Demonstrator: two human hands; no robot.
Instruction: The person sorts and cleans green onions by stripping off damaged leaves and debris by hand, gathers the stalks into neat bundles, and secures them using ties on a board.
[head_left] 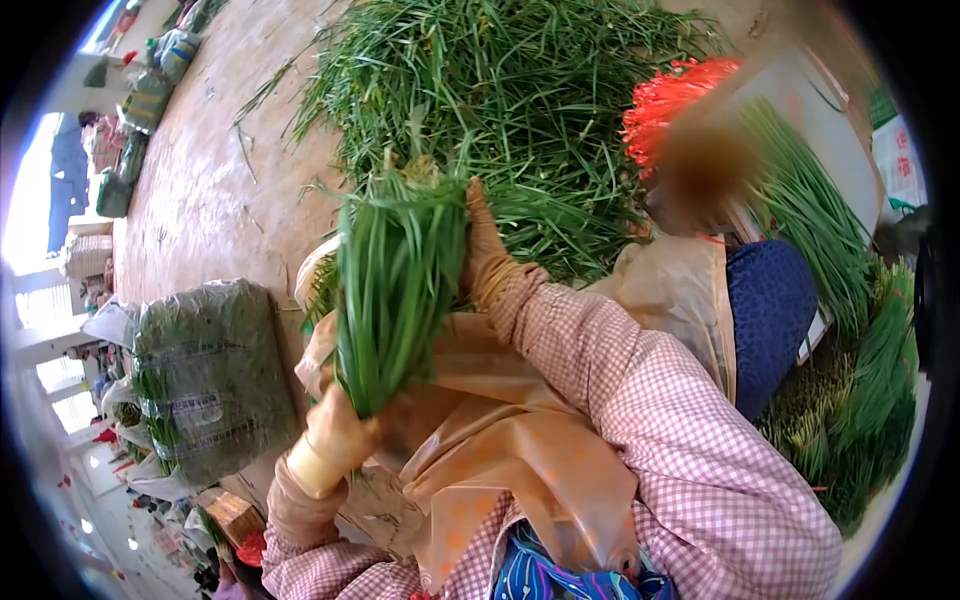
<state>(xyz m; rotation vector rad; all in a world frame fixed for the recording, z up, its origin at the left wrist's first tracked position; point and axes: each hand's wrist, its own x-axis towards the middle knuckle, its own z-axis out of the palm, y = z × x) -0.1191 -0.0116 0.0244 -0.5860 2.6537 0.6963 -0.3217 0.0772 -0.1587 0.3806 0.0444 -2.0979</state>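
A bunch of garlic chives (400, 290), long flat green leaves, is held upright in front of my apron (520, 440). My left hand (340, 430), in a pale glove, grips its lower end, with some of the fingers hidden behind the leaves. Against the bunch's right side, higher up, lies my right hand (483, 240), also gloved; its fingers point upward and partly disappear behind the leaves. Just beyond the bunch spreads a big loose heap of the same greens (500, 90).
Red plastic ties (665, 110) lie at the upper right, behind a brown blur. Laid-out green bundles (810, 200) rest on a board at the right, with more bundles (870, 390) below. A large plastic-wrapped bale (205, 375) stands on the floor (215, 170) at left.
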